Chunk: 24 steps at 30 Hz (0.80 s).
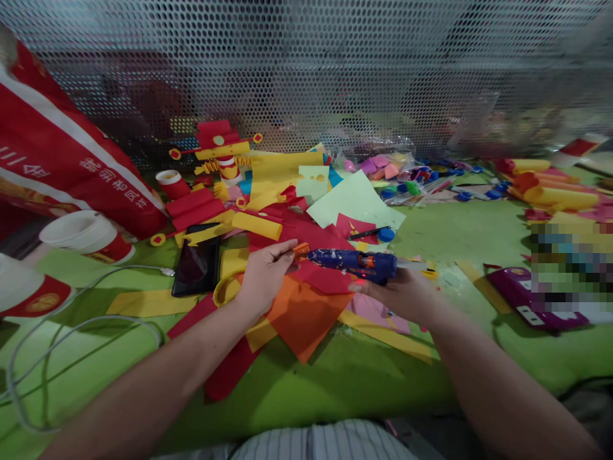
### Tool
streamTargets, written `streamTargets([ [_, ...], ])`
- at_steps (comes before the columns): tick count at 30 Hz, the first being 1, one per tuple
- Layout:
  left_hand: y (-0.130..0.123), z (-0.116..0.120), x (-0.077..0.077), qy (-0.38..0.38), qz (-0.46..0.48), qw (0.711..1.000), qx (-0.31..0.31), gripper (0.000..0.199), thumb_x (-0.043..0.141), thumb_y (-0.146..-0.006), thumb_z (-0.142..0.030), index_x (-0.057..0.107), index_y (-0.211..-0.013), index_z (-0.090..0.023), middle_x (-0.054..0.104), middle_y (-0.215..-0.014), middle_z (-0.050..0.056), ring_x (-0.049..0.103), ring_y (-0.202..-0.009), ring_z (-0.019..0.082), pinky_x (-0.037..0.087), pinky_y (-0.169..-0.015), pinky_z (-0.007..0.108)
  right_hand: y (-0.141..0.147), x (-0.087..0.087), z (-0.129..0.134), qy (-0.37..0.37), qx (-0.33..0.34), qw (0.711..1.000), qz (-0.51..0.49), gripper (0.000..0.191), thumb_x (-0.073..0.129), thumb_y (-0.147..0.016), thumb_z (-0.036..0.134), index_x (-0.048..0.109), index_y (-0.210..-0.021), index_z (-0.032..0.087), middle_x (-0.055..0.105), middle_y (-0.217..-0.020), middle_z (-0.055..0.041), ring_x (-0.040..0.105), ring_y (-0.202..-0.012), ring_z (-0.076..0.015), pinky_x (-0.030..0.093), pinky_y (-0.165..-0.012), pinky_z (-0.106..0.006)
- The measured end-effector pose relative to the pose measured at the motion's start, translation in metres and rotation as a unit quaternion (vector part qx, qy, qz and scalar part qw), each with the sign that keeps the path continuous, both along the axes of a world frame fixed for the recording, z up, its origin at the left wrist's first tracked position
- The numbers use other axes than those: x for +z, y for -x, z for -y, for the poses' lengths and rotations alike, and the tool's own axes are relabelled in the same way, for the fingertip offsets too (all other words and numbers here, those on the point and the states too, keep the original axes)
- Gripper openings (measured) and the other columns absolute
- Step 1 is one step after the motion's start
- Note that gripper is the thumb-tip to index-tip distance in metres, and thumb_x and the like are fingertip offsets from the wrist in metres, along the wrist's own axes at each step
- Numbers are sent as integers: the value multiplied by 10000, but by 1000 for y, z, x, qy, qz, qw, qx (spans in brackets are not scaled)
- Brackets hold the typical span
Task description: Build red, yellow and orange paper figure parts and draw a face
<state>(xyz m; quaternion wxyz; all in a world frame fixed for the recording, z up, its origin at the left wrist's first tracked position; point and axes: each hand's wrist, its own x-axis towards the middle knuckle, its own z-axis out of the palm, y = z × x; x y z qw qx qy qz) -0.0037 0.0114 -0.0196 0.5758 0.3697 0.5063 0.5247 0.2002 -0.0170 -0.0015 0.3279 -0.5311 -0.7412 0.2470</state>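
Note:
My right hand (397,291) is closed around a dark blue hot glue gun (330,259) with white marks, its front pointing left. A small red light glows on it, and a clear glue stick (410,263) sticks out of its back. My left hand (268,271) pinches a small orange piece (301,250) at the gun's front end. Whether that piece is paper or the gun's own tip, I cannot tell. Beneath both hands lie a red paper piece (323,279), an orange paper sheet (306,319) and yellow strips.
A black phone (196,262) with a white cable (119,268) lies left, near white-and-red paper cups (86,236). Red-and-yellow paper crafts (223,153) stand behind. Pale green paper (359,204) and markers lie further back. At right is a purple device (520,297). Perforated metal mesh (306,70) borders the green table.

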Motion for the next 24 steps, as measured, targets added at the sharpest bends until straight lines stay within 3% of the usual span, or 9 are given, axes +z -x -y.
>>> streamTargets([
  [16,3,-2,-2,-7,2,1000,2,260,657,-644,-127,718,-896,-146,705,-775,18,611,-666,109,525,-742,286,-5,-2,0,59,7,998,24,267,607,-716,465,665,-717,205,560,-505,12,490,-458,-140,392,-410,-241],
  [19,4,-3,0,-1,4,1000,19,258,660,-641,-124,719,-892,-147,689,-717,6,607,-628,104,528,-741,293,-12,4,-2,78,-34,996,-3,309,655,-647,488,681,-756,200,579,-502,10,487,-428,-140,389,-385,-246],
  [22,4,-4,2,4,12,999,29,242,648,-649,-119,719,-880,-143,671,-679,-1,608,-620,101,534,-724,285,-30,9,-11,83,-132,986,-57,303,708,-566,458,669,-694,186,552,-455,17,461,-398,-131,370,-366,-248],
  [24,4,-3,2,7,15,1000,25,236,645,-652,-120,719,-875,-142,670,-682,-2,610,-623,99,538,-716,279,-47,11,-22,96,-202,972,-72,265,684,-612,436,631,-599,177,494,-391,22,432,-371,-115,328,-351,-233],
])
